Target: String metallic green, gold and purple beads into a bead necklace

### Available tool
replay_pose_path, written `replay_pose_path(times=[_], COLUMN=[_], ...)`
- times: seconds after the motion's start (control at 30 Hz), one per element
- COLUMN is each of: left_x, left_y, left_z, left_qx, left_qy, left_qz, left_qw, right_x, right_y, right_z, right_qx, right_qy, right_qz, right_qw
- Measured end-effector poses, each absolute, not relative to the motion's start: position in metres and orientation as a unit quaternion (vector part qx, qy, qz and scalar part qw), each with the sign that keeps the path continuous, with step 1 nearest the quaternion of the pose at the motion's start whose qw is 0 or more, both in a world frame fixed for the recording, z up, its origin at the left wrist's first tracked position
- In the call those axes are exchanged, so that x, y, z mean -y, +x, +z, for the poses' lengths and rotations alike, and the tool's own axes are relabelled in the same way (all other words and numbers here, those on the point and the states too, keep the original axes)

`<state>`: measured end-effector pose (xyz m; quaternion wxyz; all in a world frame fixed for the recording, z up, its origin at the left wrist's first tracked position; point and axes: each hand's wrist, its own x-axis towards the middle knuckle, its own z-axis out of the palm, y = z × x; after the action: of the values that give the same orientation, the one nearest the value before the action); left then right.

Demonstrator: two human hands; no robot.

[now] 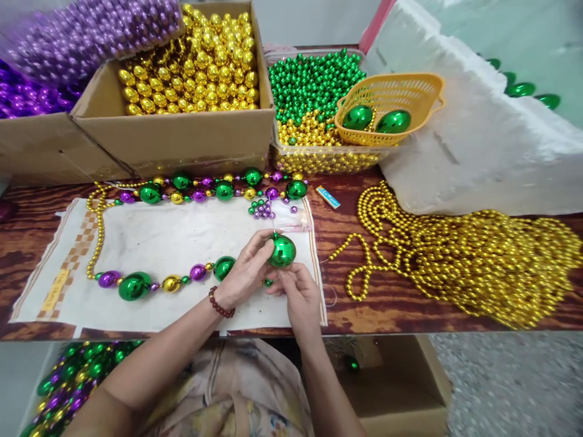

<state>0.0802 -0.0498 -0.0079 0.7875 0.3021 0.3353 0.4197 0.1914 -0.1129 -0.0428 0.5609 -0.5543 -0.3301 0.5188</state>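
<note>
My left hand, with a beaded bracelet at its wrist, grips a large shiny green bead between thumb and fingers. Just under that bead, the fingertips of my right hand are pinched together; what they hold is too small to make out. A small green bead shows between the hands. The bead strand of green, purple and gold runs leftward from behind my left hand across the white cloth. Small loose purple beads lie beyond the hands.
A finished-looking strand lies along the cloth's far edge. Gold bead chains are heaped at right. Behind stand a cardboard box of gold beads, a bead-filled tub and a yellow basket. A small blue packet lies nearby.
</note>
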Motion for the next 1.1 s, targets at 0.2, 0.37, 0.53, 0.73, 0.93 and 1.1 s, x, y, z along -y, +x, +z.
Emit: replay_pose_path(times=[0.2,0.37,0.53,0.73,0.93,1.1], left_x=[0.025,-0.039,-0.075,-0.082,-0.066,-0.036], left_y=[0.086,0.11,0.144,0.144,0.1,0.072], left_z=[-0.015,-0.019,-0.029,-0.039,-0.012,0.007], left_qx=[-0.385,-0.418,-0.387,-0.392,-0.41,-0.319], left_qy=[0.467,0.817,0.899,0.88,0.564,0.324], left_qz=[0.377,0.217,0.058,0.139,0.336,0.386], left_qw=[0.701,0.333,0.198,0.23,0.633,0.803], right_x=[0.11,0.113,0.122,0.13,0.129,0.131], right_y=[0.204,0.217,0.219,0.225,0.233,0.23], right_z=[-0.043,-0.043,-0.048,-0.052,-0.044,-0.037], right_qx=[0.298,0.268,0.267,0.259,0.3,0.362], right_qy=[-0.572,-0.578,-0.587,-0.6,-0.604,-0.583], right_qz=[0.494,0.467,0.441,0.447,0.435,0.443], right_qw=[0.583,0.614,0.624,0.611,0.596,0.577])
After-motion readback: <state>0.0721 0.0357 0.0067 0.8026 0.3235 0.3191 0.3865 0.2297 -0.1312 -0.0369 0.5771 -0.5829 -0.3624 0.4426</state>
